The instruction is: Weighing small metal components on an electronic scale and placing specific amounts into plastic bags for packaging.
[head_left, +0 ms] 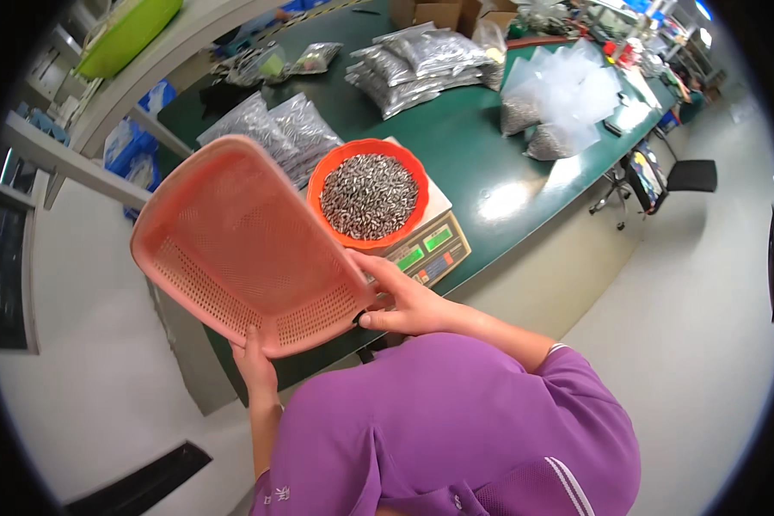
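Observation:
A pink perforated plastic basket (224,219) is tilted up in front of me, its inside facing me with nothing in it. My left hand (255,368) grips its lower rim, thumb inside and the other fingers mostly hidden behind. On the right side of the basket, my right hand (402,297) is closed round the rim, near a small black spot. Just beyond that hand, an orange scalloped bowl (420,205) full of small shiny metal parts (368,198) sits on a weighing scale (450,251) with lit green displays. Neither hand touches the bowl.
Clear bags of metal parts (271,129) lie behind the basket on the green table (482,193). Silvery bags are stacked (417,64) farther back. Translucent bags (568,95) lie at the right, beyond which stands a black chair (691,176). A white frame (86,159) rises at the left.

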A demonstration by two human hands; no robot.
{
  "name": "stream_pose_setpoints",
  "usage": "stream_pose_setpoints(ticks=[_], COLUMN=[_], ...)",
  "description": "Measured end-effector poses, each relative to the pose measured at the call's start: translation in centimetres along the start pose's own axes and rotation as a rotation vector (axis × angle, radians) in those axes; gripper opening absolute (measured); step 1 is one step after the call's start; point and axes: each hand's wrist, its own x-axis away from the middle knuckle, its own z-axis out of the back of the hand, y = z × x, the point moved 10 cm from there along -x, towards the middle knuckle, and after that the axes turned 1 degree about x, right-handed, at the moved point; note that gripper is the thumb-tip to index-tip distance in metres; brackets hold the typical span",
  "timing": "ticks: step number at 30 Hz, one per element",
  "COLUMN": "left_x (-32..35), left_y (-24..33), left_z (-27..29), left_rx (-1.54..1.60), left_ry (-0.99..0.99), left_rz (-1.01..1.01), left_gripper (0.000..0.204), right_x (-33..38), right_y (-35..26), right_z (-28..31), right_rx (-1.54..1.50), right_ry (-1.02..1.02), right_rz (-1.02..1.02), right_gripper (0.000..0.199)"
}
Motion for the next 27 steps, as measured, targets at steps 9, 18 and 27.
stream_pose_setpoints(ticks=[9, 18, 27], left_x=[2.6, 4.1, 10.6], left_y=[3.4, 0.1, -4.6], left_z=[-16.2, -21.8, -26.7], left_rx=[0.14, -0.041, 0.049], left_ry=[-0.761, -0.571, -0.233], left_rz=[-0.134, 0.073, 0.2], left_gripper=[0.071, 0.035, 0.027], right_x=[7.9, 20.3, 20.8], right_y=[1.1, 3.6, 11.7], right_z=[13.4, 31.4, 42.6], right_rx=[-0.092, 0.1, 0.48], right_ry=[0.829, 0.982, 0.778], right_rz=[0.007, -0.256, -0.541], right_gripper=[0.044, 0.038, 0.031])
